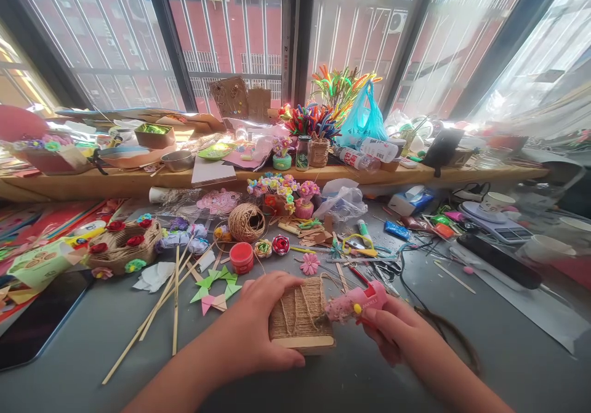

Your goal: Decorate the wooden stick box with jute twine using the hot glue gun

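Observation:
My left hand grips a small box wrapped in brown twine, with a pale wooden strip along its near edge. Thumb and fingers close around the box's left side. A strand of twine lies in a zigzag over its wrapped face. In my right hand is a pink hot glue gun, its nozzle at the right part of the twine face; whether it touches cannot be made out. Beyond the box stand a ball of twine and a small red tub.
Wooden sticks and a folded paper star ring lie to the left. Scissors and a dark cable are at the right. A phone rests far left. A cluttered ledge runs behind.

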`<control>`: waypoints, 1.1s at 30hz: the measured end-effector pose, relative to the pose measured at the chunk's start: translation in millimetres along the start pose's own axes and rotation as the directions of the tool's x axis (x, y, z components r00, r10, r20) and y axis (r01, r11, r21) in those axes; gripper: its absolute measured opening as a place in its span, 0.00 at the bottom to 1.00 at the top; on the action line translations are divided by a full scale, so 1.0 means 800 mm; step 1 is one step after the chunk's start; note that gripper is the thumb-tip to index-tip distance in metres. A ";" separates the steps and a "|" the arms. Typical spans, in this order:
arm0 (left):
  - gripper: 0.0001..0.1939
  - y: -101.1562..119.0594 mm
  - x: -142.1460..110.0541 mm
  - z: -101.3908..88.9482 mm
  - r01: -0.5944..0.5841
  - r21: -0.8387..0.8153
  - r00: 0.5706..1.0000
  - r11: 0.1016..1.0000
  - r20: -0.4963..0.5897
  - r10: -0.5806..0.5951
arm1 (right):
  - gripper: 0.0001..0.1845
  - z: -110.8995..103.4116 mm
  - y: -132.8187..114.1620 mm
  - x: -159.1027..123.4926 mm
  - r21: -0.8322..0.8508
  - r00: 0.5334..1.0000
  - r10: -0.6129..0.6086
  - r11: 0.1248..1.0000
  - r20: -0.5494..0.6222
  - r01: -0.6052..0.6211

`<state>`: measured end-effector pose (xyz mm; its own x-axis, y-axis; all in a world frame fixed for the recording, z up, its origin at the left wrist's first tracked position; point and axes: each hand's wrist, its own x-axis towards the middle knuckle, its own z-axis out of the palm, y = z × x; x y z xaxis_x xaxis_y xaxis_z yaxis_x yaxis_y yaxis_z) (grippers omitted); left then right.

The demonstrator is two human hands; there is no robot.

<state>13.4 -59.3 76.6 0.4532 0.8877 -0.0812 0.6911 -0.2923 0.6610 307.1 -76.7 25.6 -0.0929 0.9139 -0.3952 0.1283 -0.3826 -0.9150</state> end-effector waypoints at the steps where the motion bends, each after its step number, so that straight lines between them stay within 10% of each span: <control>1: 0.50 0.000 0.000 0.000 -0.005 0.000 1.000 1.000 -0.002 0.005 | 0.22 0.000 0.004 0.001 0.005 1.000 -0.012 1.000 -0.003 0.012; 33: 0.53 0.000 -0.001 0.003 0.102 -0.037 0.995 0.994 0.002 -0.102 | 0.29 0.026 -0.003 0.011 0.090 0.994 -0.078 0.992 -0.075 0.084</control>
<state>14.2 -60.8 74.9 0.3811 0.9123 -0.1500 0.7125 -0.1864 0.6764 285.2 -70.9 22.4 -0.0287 0.9484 -0.3157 0.0305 -0.3149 -0.9486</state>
